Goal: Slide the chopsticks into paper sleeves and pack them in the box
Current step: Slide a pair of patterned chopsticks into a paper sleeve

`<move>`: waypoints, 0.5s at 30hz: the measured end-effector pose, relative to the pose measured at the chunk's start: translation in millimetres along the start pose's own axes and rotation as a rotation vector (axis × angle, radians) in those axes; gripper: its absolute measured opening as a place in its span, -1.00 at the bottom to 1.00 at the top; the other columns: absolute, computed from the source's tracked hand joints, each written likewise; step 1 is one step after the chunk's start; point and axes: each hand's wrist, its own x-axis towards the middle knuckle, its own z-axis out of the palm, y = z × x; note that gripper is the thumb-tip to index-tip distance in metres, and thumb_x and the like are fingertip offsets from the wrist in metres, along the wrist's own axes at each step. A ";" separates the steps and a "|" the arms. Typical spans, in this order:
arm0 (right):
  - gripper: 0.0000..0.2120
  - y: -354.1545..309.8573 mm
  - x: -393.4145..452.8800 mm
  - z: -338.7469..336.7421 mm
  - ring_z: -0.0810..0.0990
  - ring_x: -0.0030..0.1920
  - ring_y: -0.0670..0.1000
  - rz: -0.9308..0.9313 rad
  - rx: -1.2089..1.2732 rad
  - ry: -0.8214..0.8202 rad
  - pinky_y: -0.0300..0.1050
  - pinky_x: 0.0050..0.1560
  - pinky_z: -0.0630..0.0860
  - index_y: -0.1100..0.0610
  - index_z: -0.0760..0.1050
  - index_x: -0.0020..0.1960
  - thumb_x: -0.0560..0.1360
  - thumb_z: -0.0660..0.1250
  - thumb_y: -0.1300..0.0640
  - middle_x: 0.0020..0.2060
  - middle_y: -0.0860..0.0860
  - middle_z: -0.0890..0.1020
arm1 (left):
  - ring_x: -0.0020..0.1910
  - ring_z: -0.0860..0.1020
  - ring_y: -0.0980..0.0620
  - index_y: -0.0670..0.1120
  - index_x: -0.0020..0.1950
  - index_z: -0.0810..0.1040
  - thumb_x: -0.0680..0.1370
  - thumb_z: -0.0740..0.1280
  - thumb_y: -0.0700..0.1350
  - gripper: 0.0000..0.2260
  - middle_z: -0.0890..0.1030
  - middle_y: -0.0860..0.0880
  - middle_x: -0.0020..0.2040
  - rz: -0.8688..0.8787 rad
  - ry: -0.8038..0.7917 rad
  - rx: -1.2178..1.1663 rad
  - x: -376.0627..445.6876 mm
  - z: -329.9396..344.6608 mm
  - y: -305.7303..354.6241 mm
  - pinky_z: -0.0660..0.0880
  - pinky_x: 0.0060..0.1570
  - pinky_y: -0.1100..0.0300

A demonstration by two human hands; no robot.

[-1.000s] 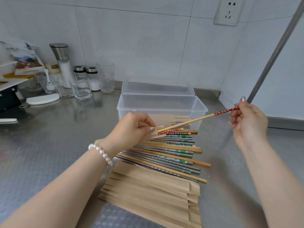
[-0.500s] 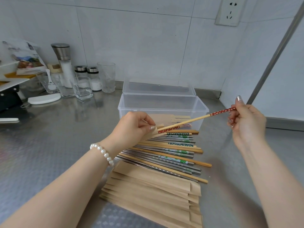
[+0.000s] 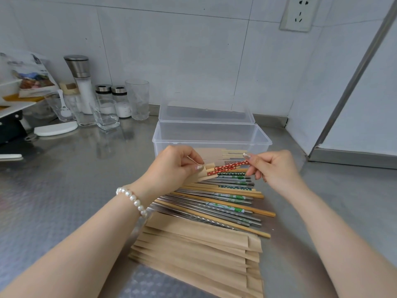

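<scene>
Fingers of left hand (image 3: 171,166) pinch paper sleeve (image 3: 198,176) mouth; right hand (image 3: 272,166) fingers pinch red chopsticks (image 3: 231,167) by patterned ends, tips inside sleeve, above counter (image 3: 64,190) pile, just before box (image 3: 211,136) | step: sleeving; next: seat fully, place in box | readable writing: none
</scene>
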 end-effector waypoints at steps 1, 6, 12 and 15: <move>-0.66 0.3 0.0 0.5 0.41 -0.60 -0.17 -0.002 -0.005 -0.007 -0.46 -0.46 0.32 0.14 0.58 -0.43 0.49 0.32 0.09 -0.53 0.16 0.54 | -0.15 0.62 0.12 0.05 -0.21 0.53 0.48 0.36 -0.17 -0.87 0.66 0.05 -0.23 0.002 -0.001 -0.001 0.0 0.2 0.2 0.55 -0.10 0.19; -0.67 -1.0 -1.1 2.2 0.40 -0.61 -0.18 0.007 -0.011 -0.046 -0.46 -0.48 0.31 0.18 0.60 -0.42 0.50 0.32 0.13 -0.65 -0.06 0.48 | -0.17 0.62 0.11 0.06 -0.21 0.53 0.48 0.37 -0.16 -0.87 0.65 0.09 -0.26 0.005 -0.009 -0.008 -0.3 1.9 1.4 0.55 -0.10 0.18; -0.69 -0.6 -4.2 7.8 0.43 -0.52 -0.12 0.027 -0.017 -0.154 -0.35 -0.51 0.35 0.25 0.65 -0.27 0.43 0.35 0.00 -0.35 0.33 0.62 | -0.15 0.63 0.09 0.04 -0.17 0.54 0.49 0.36 -0.17 -0.89 0.68 0.01 -0.20 0.013 -0.036 -0.021 -1.5 2.8 1.7 0.55 -0.09 0.18; -0.64 -4.8 -5.7 7.9 0.44 -0.50 -0.06 0.074 0.033 -0.209 -0.31 -0.50 0.37 0.14 0.63 -0.40 0.26 0.36 -0.16 -0.41 0.23 0.63 | -0.16 0.63 0.13 0.03 -0.17 0.54 0.48 0.36 -0.18 -0.89 0.68 0.02 -0.22 0.024 -0.053 -0.042 -2.5 2.2 2.1 0.54 -0.07 0.23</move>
